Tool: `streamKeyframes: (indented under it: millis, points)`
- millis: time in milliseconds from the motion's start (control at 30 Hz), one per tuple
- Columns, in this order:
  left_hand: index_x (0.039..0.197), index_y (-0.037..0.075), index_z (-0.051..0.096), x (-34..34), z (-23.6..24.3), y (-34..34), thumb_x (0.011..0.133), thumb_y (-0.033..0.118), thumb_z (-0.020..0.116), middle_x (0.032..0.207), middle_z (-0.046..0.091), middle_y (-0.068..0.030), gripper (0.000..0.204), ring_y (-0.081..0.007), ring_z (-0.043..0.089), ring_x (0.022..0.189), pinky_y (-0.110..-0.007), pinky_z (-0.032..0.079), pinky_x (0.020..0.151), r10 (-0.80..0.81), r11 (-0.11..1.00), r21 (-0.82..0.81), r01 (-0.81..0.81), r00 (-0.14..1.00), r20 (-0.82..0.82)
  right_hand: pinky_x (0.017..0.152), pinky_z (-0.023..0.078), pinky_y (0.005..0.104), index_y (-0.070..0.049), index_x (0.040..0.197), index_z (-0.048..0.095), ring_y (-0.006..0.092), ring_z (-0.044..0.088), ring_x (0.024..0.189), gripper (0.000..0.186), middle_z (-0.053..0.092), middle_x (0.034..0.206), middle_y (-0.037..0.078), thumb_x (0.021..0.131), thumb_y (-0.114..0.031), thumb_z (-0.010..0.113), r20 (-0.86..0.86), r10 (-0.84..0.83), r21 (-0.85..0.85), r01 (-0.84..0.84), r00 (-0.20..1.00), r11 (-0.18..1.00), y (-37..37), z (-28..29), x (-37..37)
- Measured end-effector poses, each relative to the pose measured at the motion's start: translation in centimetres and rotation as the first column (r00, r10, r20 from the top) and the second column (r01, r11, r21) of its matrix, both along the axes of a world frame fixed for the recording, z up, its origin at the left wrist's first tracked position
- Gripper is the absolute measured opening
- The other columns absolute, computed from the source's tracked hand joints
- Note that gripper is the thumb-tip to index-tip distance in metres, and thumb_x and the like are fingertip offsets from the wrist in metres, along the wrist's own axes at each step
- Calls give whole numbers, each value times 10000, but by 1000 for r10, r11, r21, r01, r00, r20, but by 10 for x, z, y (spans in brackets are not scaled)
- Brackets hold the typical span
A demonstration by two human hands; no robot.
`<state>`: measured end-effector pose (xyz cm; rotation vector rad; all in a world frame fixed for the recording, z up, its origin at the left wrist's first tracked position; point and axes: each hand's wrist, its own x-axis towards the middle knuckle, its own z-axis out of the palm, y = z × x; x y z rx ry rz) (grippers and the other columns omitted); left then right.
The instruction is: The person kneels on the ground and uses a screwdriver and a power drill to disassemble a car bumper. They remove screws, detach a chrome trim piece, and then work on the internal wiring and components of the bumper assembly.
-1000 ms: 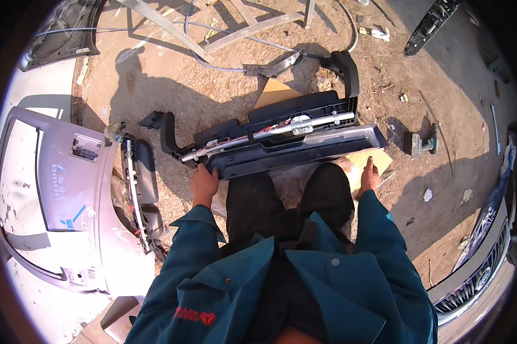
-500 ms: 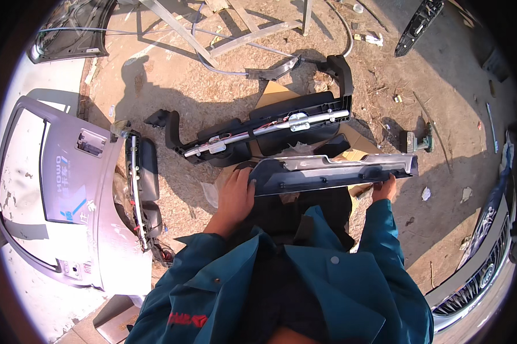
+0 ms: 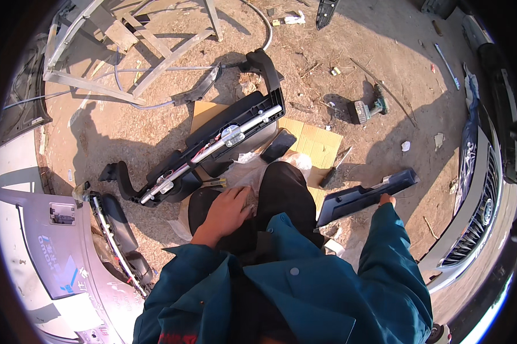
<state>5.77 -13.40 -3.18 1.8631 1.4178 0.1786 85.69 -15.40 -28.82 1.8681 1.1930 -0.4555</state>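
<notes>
My right hand grips the near edge of a long dark plastic trim cover, holding it low at my right side. The fingers beneath the cover are partly hidden. My left hand lies flat on my dark-trousered knee, open, with nothing in it. Ahead and to the left rests a long black mirror-like assembly with a silver tube, wires and curved black end arms. A black phone lies beside it on flattened cardboard. Crumpled clear plastic spreads between the assembly and my knees.
A cordless power tool lies on the dirt ahead right. At left are a lilac vehicle door and a second black assembly with a tube. A metal frame stands far left; a vehicle grille is at right.
My left hand has let go of the trim cover and come down onto my knee. The right hand has carried the cover down to the right. The view has shifted rightward.
</notes>
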Motion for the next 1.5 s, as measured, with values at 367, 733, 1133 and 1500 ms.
streamKeyframes:
  millis: [367,733,1133,1500]
  points:
    - [1506,-10,640,-84,-36,-90,1017,217,780,1608,578,-245,557,-470,536,1476,-536,451,1254,385,909,-28,-416,864,-325,1195,476,510,-91,1661,575,371,651,1388,643,684,1544,177,1143,-471,603,-836,-356,318,897,418,306,266,-71,-190]
    - [1533,32,644,-70,-17,-91,1009,244,785,1675,551,-193,583,-421,472,1581,-533,394,1314,421,881,-29,-473,810,-409,965,600,502,-196,1516,673,309,735,1266,508,760,1444,76,1136,-529,623,-833,-440,-300,942,-334,-148,347,-96,-203]
    - [1444,50,693,-73,-19,-81,981,240,791,1592,616,-161,510,-398,540,1508,-536,444,1251,475,865,34,-500,796,-374,1014,633,419,-104,1380,761,287,739,1277,384,788,1383,120,1079,-341,794,-689,-336,-620,762,-642,-187,363,-133,-177]
    - [1419,68,710,-72,-19,-83,979,267,784,1577,625,-142,489,-384,526,1512,-534,426,1256,524,831,17,-556,773,-356,1073,619,508,-75,1451,739,347,764,1261,428,796,1396,146,1091,-300,685,-828,-21,-554,824,-560,-118,338,-29,-255]
